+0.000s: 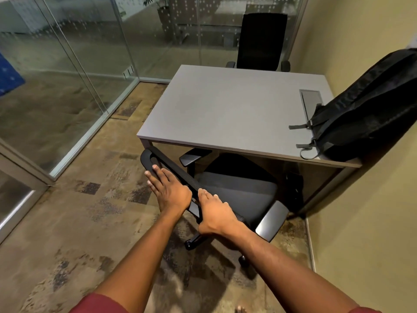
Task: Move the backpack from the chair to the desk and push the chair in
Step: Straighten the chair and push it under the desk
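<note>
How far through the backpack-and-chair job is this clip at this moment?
Done: the backpack lies on the desk, leaning against the wall. In hand: the left hand and right hand rest on top of the chair backrest; its seat is partly under the desk. Left: the chair sits angled with its back out from the desk edge, so it needs pushing in.

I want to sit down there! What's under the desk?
Under the desk, the chair's seat front and one armrest are tucked in. A dark object sits near the wall, unclear. The desktop hides everything further back.
</note>
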A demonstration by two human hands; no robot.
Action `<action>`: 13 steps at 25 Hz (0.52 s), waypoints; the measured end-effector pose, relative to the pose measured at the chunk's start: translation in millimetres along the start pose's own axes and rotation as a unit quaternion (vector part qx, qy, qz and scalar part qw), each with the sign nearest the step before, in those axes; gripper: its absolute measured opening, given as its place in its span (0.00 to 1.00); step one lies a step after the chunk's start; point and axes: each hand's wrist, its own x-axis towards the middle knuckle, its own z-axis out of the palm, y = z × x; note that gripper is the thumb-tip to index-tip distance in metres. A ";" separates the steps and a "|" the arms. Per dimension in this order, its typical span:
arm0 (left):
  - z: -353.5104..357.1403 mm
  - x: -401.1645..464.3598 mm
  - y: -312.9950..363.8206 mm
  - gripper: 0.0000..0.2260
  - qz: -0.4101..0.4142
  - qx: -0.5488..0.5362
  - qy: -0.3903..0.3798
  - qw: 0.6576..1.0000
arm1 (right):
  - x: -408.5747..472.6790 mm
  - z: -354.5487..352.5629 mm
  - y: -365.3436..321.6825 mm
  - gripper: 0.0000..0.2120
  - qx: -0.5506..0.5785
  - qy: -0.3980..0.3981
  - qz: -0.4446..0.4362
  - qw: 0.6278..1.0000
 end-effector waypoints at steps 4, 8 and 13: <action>10.7 -0.7 34.3 0.39 0.071 0.077 -0.007 0.994 | -5.7 -15.3 46.0 0.51 -0.022 0.013 -0.009 1.000; 13.9 0.5 62.1 0.34 0.104 0.125 -0.044 0.986 | -6.6 -30.3 82.8 0.47 -0.016 0.036 -0.035 0.999; 23.4 -7.7 95.3 0.29 0.076 0.140 -0.056 0.986 | -9.0 -32.1 120.6 0.39 -0.060 0.114 -0.084 0.988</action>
